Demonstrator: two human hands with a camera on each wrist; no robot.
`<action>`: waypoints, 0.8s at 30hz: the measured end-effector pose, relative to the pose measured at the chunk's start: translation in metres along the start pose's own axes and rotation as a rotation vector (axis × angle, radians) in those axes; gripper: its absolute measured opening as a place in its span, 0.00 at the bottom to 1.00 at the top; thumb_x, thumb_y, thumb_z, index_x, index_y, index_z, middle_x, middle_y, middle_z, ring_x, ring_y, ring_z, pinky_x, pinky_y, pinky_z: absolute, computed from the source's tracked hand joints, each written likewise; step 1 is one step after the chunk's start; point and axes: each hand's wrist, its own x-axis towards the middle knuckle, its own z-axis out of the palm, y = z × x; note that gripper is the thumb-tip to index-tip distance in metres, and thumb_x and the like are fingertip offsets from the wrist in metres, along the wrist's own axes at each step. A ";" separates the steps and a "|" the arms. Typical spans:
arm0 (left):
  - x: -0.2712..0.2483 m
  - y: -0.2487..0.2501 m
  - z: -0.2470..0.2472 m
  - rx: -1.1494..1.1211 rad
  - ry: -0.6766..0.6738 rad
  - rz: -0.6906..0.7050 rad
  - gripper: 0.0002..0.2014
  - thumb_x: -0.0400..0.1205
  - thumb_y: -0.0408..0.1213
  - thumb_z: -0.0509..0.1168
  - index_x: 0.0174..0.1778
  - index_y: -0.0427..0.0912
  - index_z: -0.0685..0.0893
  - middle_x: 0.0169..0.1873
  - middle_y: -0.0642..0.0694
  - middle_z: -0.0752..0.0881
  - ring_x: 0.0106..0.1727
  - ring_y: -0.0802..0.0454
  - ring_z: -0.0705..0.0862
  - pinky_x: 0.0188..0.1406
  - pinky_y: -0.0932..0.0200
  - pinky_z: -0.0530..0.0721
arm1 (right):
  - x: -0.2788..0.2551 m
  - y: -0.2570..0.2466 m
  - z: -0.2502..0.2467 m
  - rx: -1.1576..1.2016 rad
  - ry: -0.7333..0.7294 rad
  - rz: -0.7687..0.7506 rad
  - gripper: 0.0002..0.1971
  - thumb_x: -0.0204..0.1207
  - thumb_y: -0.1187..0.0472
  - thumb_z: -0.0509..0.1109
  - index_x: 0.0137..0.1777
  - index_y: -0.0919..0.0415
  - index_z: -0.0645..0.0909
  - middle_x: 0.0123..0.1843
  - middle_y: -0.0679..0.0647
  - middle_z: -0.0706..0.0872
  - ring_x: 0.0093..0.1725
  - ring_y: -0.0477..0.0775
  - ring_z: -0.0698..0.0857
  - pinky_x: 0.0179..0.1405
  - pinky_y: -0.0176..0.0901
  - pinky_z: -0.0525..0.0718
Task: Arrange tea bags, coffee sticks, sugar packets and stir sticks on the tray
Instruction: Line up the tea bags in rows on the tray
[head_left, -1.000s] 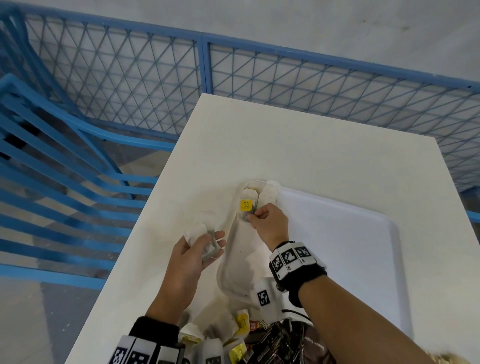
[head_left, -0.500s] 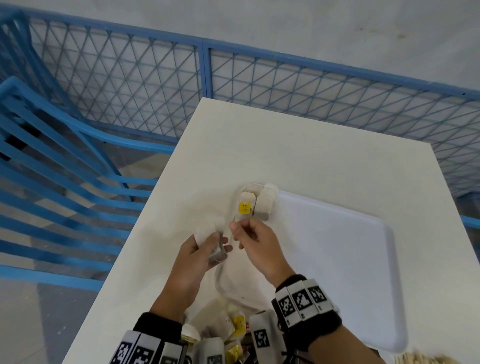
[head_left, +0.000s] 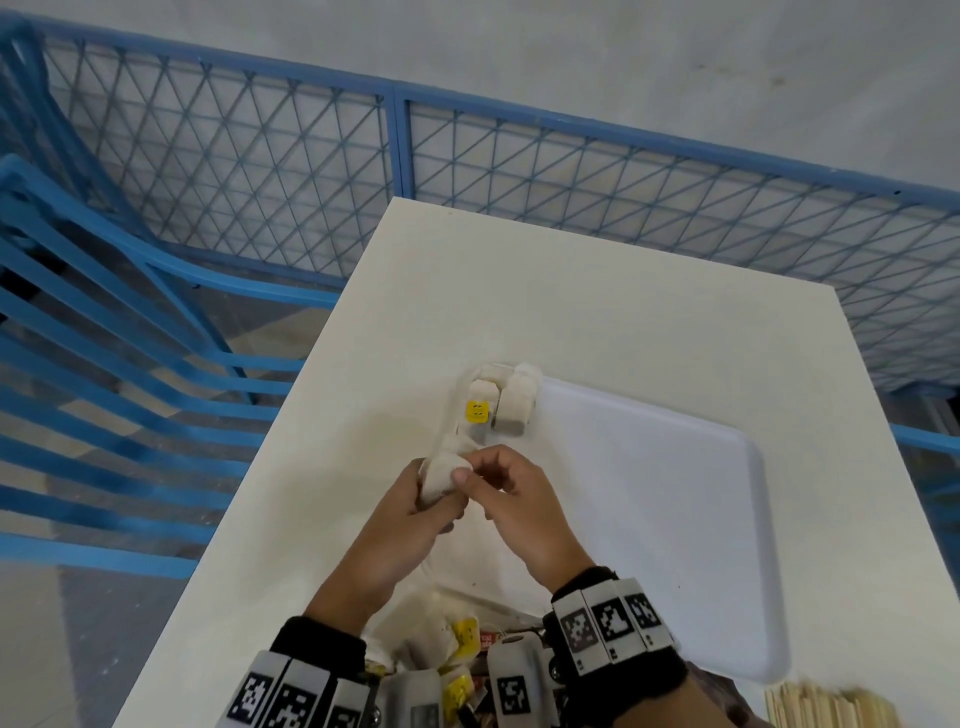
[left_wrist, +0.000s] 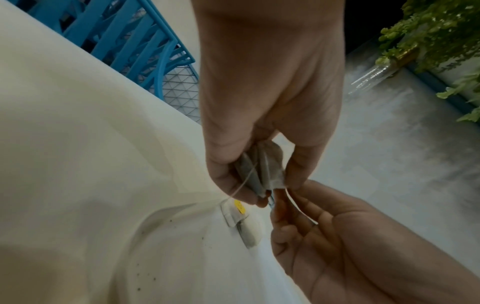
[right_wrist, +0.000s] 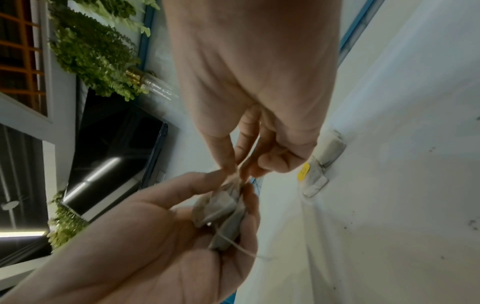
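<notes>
— Tea bags (left_wrist: 262, 170), two of them: where do we have them?
— Gripped in our left hand (head_left: 400, 525), above the tray's (head_left: 675, 519) left edge.
— And our right hand (head_left: 519, 499)?
— Its thumb and forefinger pinch their string. More tea bags (head_left: 501, 400) lie in the tray's far left corner, on the white table (head_left: 571, 291).

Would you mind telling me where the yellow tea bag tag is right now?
In the head view the yellow tag lies at the tray's far left corner, beside the tea bags already placed there, just beyond both hands.
</notes>
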 end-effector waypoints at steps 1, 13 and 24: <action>-0.001 0.000 -0.001 -0.026 0.015 -0.004 0.10 0.82 0.35 0.64 0.58 0.47 0.77 0.48 0.46 0.84 0.48 0.53 0.83 0.47 0.60 0.82 | 0.000 0.000 -0.002 0.018 0.008 0.005 0.02 0.76 0.63 0.71 0.43 0.59 0.81 0.36 0.46 0.84 0.34 0.40 0.80 0.34 0.29 0.76; 0.002 -0.011 -0.008 -0.180 0.210 0.062 0.11 0.82 0.29 0.62 0.60 0.38 0.81 0.54 0.39 0.87 0.56 0.45 0.86 0.50 0.56 0.86 | -0.007 0.005 -0.002 0.132 -0.141 0.162 0.07 0.76 0.61 0.71 0.51 0.61 0.82 0.43 0.54 0.86 0.43 0.48 0.84 0.42 0.37 0.84; -0.004 -0.019 -0.013 -0.293 0.291 -0.010 0.06 0.84 0.32 0.61 0.52 0.39 0.82 0.45 0.42 0.86 0.48 0.47 0.87 0.45 0.59 0.82 | 0.025 0.020 -0.028 0.200 0.194 0.262 0.07 0.73 0.70 0.72 0.49 0.67 0.80 0.36 0.57 0.86 0.33 0.52 0.82 0.36 0.38 0.85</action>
